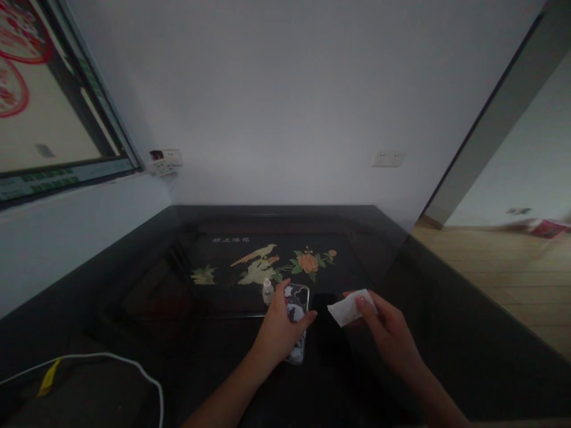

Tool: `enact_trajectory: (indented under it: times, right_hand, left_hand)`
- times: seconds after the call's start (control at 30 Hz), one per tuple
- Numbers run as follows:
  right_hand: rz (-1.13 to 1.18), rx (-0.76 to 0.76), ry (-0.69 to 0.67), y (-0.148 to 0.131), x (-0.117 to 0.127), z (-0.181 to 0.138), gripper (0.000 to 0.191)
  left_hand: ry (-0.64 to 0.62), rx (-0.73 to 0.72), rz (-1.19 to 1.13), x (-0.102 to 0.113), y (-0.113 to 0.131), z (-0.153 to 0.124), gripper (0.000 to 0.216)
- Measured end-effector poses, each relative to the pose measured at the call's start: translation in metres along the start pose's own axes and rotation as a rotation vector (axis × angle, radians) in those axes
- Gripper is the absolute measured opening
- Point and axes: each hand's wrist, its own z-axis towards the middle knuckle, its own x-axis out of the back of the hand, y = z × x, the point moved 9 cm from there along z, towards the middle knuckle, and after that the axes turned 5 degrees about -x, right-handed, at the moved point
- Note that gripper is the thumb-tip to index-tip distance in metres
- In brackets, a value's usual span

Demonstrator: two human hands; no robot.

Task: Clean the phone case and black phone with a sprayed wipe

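Note:
A clear phone case (299,293) with a black, white and grey pattern lies on the dark glossy table (214,368). Across it, my left hand (280,326) grips the case, index finger along the left edge and thumb at the right edge; the hand hides part of it. Just left of my index finger stands a small bottle (267,291) with a white cap. To the right, my right hand (386,324) pinches a folded white tissue (348,308) between thumb and fingers above the table. A dark shape (328,309) lies between the hands, too dim to make out.
A white cable (107,355) with a yellow tag (48,378) curves over the near left. The table carries a bird and flower picture (307,263). Behind rises a white wall (276,107) with sockets (388,159); a window (49,107) is at left, wooden floor (473,258) at right.

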Motion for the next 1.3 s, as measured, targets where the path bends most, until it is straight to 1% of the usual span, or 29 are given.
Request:
enact_trajectory:
  times: [0.07,0.13,0.2,0.27,0.33,0.4,0.5,0.6,0.87,1.03,1.1,1.23,1.3]
  right_hand:
    - [-0.013,0.044,-0.036,-0.005,-0.006,0.013,0.046]
    - [-0.014,0.070,-0.054,-0.004,-0.012,0.025,0.047]
    - [-0.019,0.070,-0.042,0.002,-0.014,0.035,0.049]
    - [-0.021,0.052,-0.002,0.012,-0.014,0.041,0.052]
    - [-0.010,0.030,0.035,0.022,-0.013,0.043,0.056]
    - [-0.002,0.014,0.048,0.029,-0.012,0.043,0.058]
    - [-0.016,0.009,0.040,0.035,-0.012,0.041,0.058]
    - [-0.023,0.009,0.019,0.038,-0.013,0.039,0.055]
    - [-0.027,0.012,-0.007,0.039,-0.016,0.040,0.056]
    - [-0.016,-0.005,0.002,0.041,-0.014,0.041,0.057]
    - [-0.014,0.001,0.002,0.040,-0.014,0.041,0.056]
    - [0.004,-0.020,0.004,0.041,-0.013,0.042,0.056]
    - [0.006,-0.035,0.016,0.044,-0.011,0.044,0.056]
  left_hand:
    - [-0.006,-0.028,0.077,-0.001,0.002,-0.001,0.095]
    - [-0.024,-0.042,0.148,-0.004,0.003,-0.003,0.097]
    - [-0.028,-0.044,0.206,-0.007,0.005,-0.004,0.093]
    - [-0.032,-0.044,0.257,-0.010,0.006,-0.006,0.091]
    - [-0.037,-0.034,0.345,-0.012,0.006,-0.007,0.089]
    - [-0.054,0.011,0.504,-0.013,0.002,-0.008,0.088]
    - [-0.084,0.071,0.764,-0.011,-0.004,-0.010,0.085]
    - [-0.105,0.061,0.894,-0.010,-0.004,-0.010,0.085]
    - [-0.162,0.061,0.980,-0.005,0.005,-0.010,0.086]
    - [-0.186,0.074,1.015,-0.002,0.004,-0.011,0.094]
    - [-0.185,0.070,1.019,-0.002,0.004,-0.011,0.096]
    - [-0.178,0.053,1.002,-0.002,0.005,-0.011,0.092]
    - [-0.170,0.049,0.997,-0.002,0.005,-0.011,0.095]
